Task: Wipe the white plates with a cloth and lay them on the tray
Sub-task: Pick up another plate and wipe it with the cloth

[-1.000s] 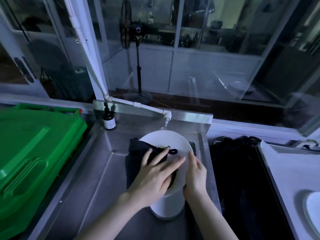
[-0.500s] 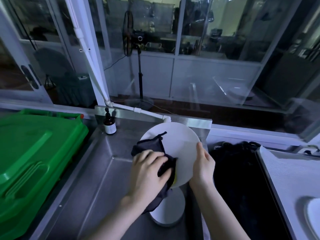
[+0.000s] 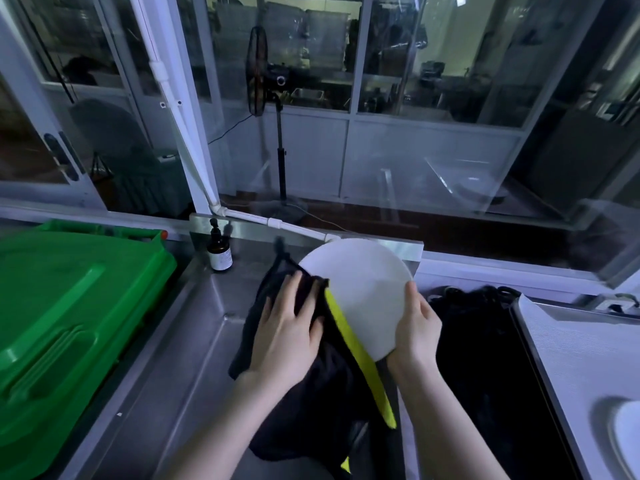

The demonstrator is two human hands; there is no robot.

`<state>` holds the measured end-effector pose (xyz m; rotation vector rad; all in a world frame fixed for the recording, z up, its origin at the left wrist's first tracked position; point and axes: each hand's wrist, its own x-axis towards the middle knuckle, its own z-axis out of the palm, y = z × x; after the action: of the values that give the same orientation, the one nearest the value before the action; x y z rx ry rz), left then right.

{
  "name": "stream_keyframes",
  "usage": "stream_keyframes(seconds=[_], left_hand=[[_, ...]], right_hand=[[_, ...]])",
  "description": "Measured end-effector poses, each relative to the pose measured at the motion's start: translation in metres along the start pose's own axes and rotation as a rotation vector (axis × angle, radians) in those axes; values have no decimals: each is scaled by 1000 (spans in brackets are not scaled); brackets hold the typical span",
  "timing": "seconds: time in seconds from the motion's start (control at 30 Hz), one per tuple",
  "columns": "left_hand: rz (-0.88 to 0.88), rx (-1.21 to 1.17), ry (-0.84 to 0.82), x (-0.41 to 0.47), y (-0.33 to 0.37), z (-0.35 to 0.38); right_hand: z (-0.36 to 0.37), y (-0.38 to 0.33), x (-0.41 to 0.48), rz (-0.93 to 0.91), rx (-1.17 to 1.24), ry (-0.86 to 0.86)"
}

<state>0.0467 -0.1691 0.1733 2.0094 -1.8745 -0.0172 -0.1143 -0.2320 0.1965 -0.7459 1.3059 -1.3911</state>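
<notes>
1. The plate (image 3: 363,292) is held up on a tilt over the steel sink (image 3: 156,358). Its white face points up at the person.
2. The right hand (image 3: 417,329) grips the plate by its right rim. The thumb is on the front. The other fingers are hidden behind the plate.
3. The left hand (image 3: 287,329) lies flat with its fingers spread. It presses the black cloth (image 3: 304,403) onto the left edge of the plate. The cloth has a yellow strip and hangs down low into the sink.
4. The step in hand looks like wiping. Most of the plate's face has no cloth on it, so I think there is more to rub.
5. To do it well, push the cloth with a flat hand right across the face, all the way to the rim.
6. The right hand should hold tight. A plate held by one edge could slip and hit the steel.
7. The cloth is long and floppy. Bunching it under the palm would stop it from dragging.
8. The tray (image 3: 581,358) is off to the right, well apart from the plate. A second plate (image 3: 628,434) lies on it already. The clean plate should go on a bare spot beside that one.
</notes>
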Motion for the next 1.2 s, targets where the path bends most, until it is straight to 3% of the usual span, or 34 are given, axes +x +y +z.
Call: stream_keyframes(seconds=[0.07,0.2,0.33,0.53,0.73,0.9,1.1,1.2], left_hand=[[23,-22,45,-10,6,6],[103,-62,-60,-18,22,14],[201,-130,-102,5,23,12],[88,5,-90,29,-7,7],[132,-418,-9,-4,25,9],[194,-178,-101,19,36,7],[63,-46,-129,36,0,10],[52,-114,-118,15,1,17]], right_hand=[[3,-5,2,-22,-26,-2],[8,4,-8,22,-60,10],[9,22,-24,13,-124,-105],[9,8,-23,-20,-103,-43],[11,-3,-9,-58,-50,-53],[5,21,-23,24,-9,-243],[-2,7,-11,18,4,-50],[-6,-8,2,-29,13,-27]])
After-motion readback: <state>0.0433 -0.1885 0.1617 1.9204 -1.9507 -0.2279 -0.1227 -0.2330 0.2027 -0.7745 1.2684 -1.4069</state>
